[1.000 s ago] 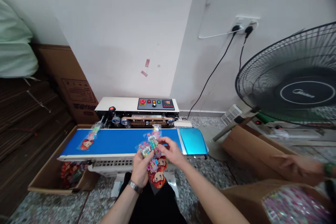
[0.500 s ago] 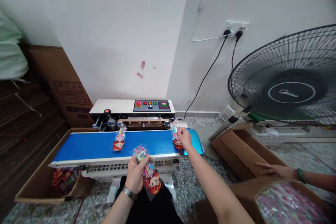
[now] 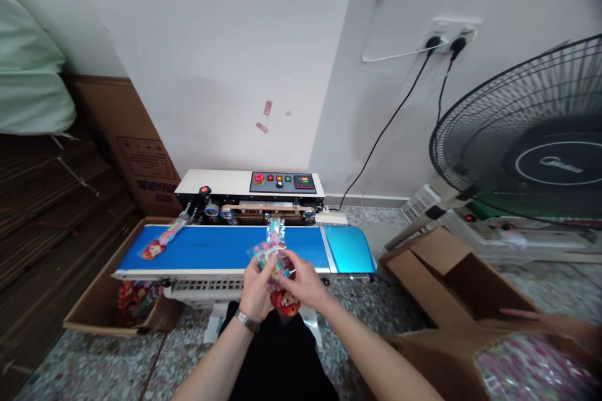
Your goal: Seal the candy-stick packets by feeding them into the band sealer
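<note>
In front of the belt, my left hand is closed around a few clear plastic packets with a red-haired cartoon head and colourful printing. My right hand has its fingers closed on the same packets from the right side. Just behind my hands, another packet lies on the blue conveyor belt, its top end by the sealing machine. Farther left, a tilted packet rests near the belt's end. How many packets I hold cannot be made out.
Under the belt's left end stands a cardboard box with packets inside. On the right are an open carton, a box of shiny packets, another person's hand and a large fan. Black cords hang along the wall.
My right hand has left the packet on the belt and come to the packets in my left hand. The packets on the belt have moved left. The view has shifted slightly.
</note>
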### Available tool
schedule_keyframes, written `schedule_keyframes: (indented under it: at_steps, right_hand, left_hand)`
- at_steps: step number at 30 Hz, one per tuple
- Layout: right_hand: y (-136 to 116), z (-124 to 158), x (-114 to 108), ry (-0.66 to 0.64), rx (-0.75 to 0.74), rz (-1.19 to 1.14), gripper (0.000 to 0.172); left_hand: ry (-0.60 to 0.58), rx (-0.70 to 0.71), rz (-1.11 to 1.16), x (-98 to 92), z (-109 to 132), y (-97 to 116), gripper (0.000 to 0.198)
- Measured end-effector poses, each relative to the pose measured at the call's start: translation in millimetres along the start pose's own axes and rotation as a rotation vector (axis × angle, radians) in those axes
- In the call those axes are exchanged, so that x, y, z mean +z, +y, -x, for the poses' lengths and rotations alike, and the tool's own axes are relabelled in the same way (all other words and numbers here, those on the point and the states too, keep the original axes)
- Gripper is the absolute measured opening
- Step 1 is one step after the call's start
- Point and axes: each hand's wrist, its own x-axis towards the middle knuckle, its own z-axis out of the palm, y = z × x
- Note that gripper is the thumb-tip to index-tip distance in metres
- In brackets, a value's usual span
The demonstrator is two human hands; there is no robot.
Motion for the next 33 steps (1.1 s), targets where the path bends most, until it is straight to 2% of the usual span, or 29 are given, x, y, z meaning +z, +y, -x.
schedule_keyframes:
  at_steps: [3,6,8,11,13,15,18,20,22,25,27,29,33]
  right_hand:
    - [13.8,-5.0,-4.7,0.130,0.076,-0.080,0.039]
    - [42.2,-17.0,-26.0,0.281,0.159,-0.167,0.039]
    - [63.3,-25.1,-47.3,0.438,0.242,-0.086,0.040]
    - [90.2,-36.7,-77.2,0.614,0.372,0.219,0.035]
    - [101.2,-45.8,-88.5,0.593,0.423,0.382,0.031]
    - [104.7,-56.3,-91.1,0.516,0.449,0.476,0.028]
    - [95.8,-69.0,-82.9,0.439,0.454,0.541,0.032]
    - [81.6,-69.6,-71.6,0.445,0.390,0.541,0.039]
    - [62.9,-60.7,-56.7,0.402,0.251,0.435,0.042]
    - [32.2,-32.9,-29.9,0.143,0.076,0.074,0.041]
    - [15.2,-12.1,-12.8,-0.004,0.050,-0.080,0.046]
    - [4.0,3.9,-0.2,-0.028,0.040,-0.098,0.051]
    - [-1.8,15.0,6.6,0.055,0.026,-0.023,0.047]
  left_hand:
    - [-0.027,-0.053,0.059,-2.2,1.5,-1.6,0.033]
    - [0.004,-0.087,0.025,-10.3,1.2,-3.0,0.034]
    - [0.033,-0.094,0.003,-16.2,0.4,-3.4,0.036]
    - [0.037,-0.100,-0.003,-22.4,-0.7,-4.0,0.039]
    - [0.030,-0.102,0.001,-24.2,-1.1,-4.7,0.040]
    - [0.027,-0.106,0.005,-24.4,-1.3,-5.3,0.040]
    - [0.018,-0.114,0.007,-22.6,-1.2,-4.8,0.039]
    - [0.019,-0.129,0.015,-20.1,-1.0,-2.7,0.038]
    - [0.024,-0.147,0.034,-16.3,-0.9,0.5,0.036]
    - [0.038,-0.142,0.071,-9.0,-1.3,4.5,0.035]
    - [0.045,-0.102,0.100,-4.1,-1.9,5.3,0.035]
    - [0.036,-0.051,0.125,-0.4,-2.2,5.2,0.034]
    - [-0.015,-0.035,0.128,1.6,-1.1,7.5,0.039]
